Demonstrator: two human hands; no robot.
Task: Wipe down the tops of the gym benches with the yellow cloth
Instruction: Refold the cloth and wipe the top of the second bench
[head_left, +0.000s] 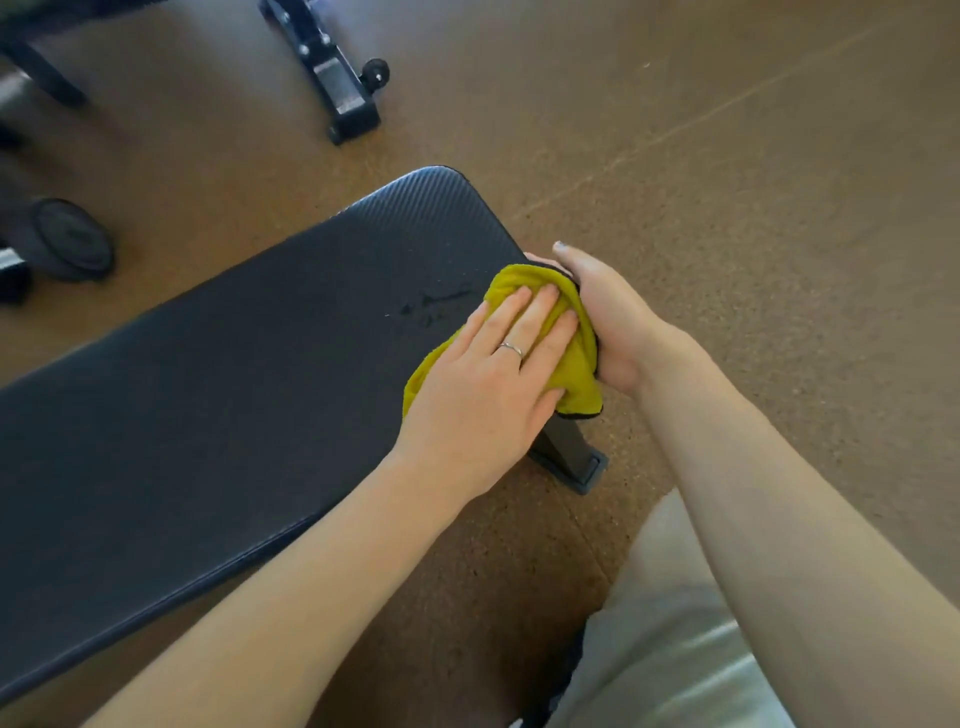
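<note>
Right now the black padded gym bench (223, 374) fills the middle of the view, its long axis running from the lower left up to its rounded far end at the upper right, standing on a brown speckled floor (727, 156). Beyond that far end sits the black wheeled base of other equipment (337, 78), and off the bench's far long side lies a dumbbell (67, 244). The yellow cloth (576, 358) is bunched at the bench's near long edge, close to the far end, half on the pad and half hanging over the side above a bench leg (569, 452). A few wet streaks (431, 304) mark the pad just beside the cloth, toward the far end. The left hand (493, 374) lies flat on top of the cloth with fingers straight, pressing it down onto the pad. The right hand (608, 322) comes in from off the bench's edge and curls round the overhanging part of the cloth, thumb up. Most of the pad stretches away to the left of both hands, so the wipe likely travels that way, with the left hand leading.
</note>
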